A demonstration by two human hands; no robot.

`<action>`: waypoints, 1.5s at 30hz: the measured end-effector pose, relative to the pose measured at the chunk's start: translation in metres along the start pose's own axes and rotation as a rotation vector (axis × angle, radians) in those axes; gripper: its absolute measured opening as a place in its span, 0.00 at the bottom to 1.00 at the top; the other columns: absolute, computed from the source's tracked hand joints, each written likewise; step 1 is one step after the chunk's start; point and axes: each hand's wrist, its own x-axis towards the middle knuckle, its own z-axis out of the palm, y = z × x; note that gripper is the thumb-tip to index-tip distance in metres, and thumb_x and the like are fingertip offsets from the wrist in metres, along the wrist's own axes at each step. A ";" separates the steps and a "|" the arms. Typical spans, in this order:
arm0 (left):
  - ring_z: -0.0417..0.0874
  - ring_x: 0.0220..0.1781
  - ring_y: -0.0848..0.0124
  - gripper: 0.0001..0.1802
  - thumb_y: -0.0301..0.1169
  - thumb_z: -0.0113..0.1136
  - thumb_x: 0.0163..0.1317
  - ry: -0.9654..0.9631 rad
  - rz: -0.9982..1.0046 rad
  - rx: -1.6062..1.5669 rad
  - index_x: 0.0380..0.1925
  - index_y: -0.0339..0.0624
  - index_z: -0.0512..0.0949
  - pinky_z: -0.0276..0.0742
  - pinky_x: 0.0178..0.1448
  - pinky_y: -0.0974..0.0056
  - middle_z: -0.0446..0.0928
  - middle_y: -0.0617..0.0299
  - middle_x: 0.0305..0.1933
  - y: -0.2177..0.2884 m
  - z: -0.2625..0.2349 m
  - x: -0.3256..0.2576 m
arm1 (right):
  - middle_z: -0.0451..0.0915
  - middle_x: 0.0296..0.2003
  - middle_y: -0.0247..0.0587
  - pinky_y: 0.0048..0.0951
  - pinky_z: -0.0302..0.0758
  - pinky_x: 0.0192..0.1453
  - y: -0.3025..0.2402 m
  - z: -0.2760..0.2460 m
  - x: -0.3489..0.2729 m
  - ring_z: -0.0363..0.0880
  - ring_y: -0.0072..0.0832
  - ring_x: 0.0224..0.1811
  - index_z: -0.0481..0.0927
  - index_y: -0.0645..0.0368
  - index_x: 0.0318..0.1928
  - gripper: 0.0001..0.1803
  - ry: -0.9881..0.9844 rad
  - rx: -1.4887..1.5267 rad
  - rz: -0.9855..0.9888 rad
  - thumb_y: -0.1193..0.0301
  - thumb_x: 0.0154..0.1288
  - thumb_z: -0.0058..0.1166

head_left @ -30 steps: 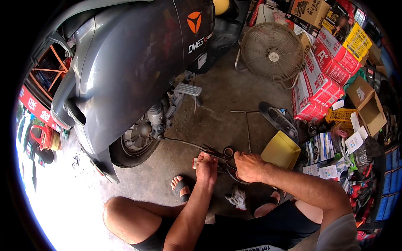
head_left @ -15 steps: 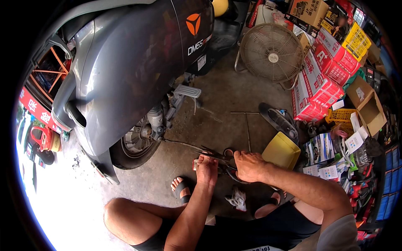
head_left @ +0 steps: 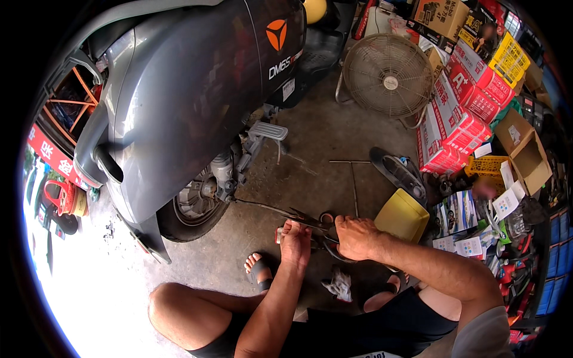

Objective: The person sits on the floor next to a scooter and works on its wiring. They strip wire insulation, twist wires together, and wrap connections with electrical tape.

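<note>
A dark cable (head_left: 258,204) runs from the rear wheel hub of a grey scooter (head_left: 191,89) toward my hands. My left hand (head_left: 295,243) is closed in a pinch at the cable's near end. A small red-and-white piece (head_left: 279,235) shows beside its palm, too small to name. In my right hand (head_left: 358,237) are dark scissors (head_left: 316,223), one ring handle showing by the thumb. Their blades lie by the cable just above my left fingertips. Below the right hand curves another dark cable or hose, partly hidden.
The scooter's wheel (head_left: 194,215) and footpeg (head_left: 268,130) stand at left. A T-shaped tool (head_left: 353,185), a yellow tray (head_left: 401,216) and a dark scooter part (head_left: 397,173) lie ahead. A crumpled white rag (head_left: 340,284) is between my feet. Beyond are a floor fan (head_left: 388,74) and stacked boxes (head_left: 453,119).
The scissor blades look slightly farther apart. My right hand has shifted a little to the right, while my left hand stays nearly in place.
</note>
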 end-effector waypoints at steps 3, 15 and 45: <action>0.68 0.30 0.78 0.07 0.26 0.52 0.64 0.001 0.010 0.008 0.26 0.48 0.70 0.68 0.40 0.70 0.71 0.71 0.28 0.001 -0.004 -0.001 | 0.78 0.43 0.62 0.45 0.76 0.49 -0.001 0.001 0.000 0.80 0.52 0.45 0.69 0.72 0.46 0.23 0.012 -0.010 -0.010 0.65 0.56 0.53; 0.67 0.28 0.79 0.08 0.24 0.50 0.64 0.065 0.029 0.045 0.26 0.46 0.72 0.65 0.37 0.72 0.70 0.71 0.26 -0.001 -0.001 -0.001 | 0.77 0.41 0.61 0.43 0.78 0.47 -0.005 0.010 0.003 0.81 0.50 0.43 0.68 0.70 0.45 0.20 0.024 -0.085 0.001 0.69 0.56 0.53; 0.63 0.28 0.79 0.07 0.23 0.49 0.62 0.059 0.012 0.042 0.26 0.47 0.71 0.63 0.35 0.73 0.68 0.72 0.27 0.001 0.003 -0.003 | 0.78 0.40 0.60 0.40 0.79 0.44 -0.004 0.012 0.004 0.82 0.47 0.40 0.67 0.70 0.47 0.21 0.015 -0.088 -0.027 0.74 0.51 0.50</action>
